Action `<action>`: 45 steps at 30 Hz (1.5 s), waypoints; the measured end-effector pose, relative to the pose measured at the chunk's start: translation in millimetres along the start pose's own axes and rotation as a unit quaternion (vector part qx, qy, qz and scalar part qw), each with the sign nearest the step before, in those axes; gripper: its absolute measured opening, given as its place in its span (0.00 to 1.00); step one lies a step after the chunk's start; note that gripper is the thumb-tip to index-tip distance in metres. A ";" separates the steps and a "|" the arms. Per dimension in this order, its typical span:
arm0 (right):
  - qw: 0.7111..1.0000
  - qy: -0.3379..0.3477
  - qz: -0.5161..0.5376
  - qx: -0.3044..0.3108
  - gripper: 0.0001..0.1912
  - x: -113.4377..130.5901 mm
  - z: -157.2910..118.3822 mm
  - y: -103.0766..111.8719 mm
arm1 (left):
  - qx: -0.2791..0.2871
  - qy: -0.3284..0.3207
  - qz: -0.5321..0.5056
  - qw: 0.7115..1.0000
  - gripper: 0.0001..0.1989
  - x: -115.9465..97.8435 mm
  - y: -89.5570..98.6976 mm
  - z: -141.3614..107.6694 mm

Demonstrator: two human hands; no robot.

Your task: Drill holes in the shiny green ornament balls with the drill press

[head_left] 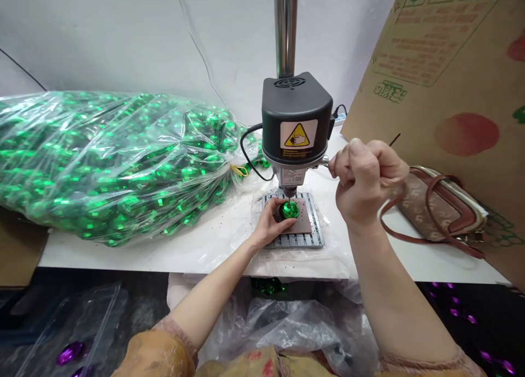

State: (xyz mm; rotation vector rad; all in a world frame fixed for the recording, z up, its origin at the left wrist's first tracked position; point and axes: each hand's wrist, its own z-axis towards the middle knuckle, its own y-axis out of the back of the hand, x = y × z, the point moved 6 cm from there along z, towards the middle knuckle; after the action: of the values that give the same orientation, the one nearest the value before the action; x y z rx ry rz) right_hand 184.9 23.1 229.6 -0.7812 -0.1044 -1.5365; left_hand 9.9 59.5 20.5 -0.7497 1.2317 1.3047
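Left hand (270, 223) gripping green ball (289, 210) under drill press (296, 120) on counter (151, 254), right hand (367, 180) closed on lever (326, 162), hands apart

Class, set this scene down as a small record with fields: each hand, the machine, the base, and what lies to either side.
Left hand: steadies a shiny green ball
Right hand: closed on a side lever, mostly hidden
Machine: black-housed drill press, with warning label
Base: slotted metal plate
Left side: tied clear bag of green pieces
Right side: handbag, cardboard
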 end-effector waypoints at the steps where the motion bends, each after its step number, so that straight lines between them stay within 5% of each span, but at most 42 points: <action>1: 1.000 0.006 0.001 0.002 0.25 0.3 -2.4 0.3 | 0.001 0.001 0.002 1.000 0.27 0.2 -0.1 -0.1; 33: 0.985 0.160 0.036 0.057 0.21 -5.4 -30.7 12.0 | -0.006 0.000 -0.001 1.000 0.27 2.8 0.4 -0.5; 45: 0.986 0.163 0.000 0.044 0.23 -9.5 -44.4 17.2 | -0.007 -0.011 0.019 1.000 0.26 -1.3 1.3 -0.3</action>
State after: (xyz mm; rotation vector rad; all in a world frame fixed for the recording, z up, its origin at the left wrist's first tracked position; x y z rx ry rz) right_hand 181.8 6.0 184.3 -0.4530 0.0698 -1.6290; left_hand 8.8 59.1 22.0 -0.7231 1.2257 1.3498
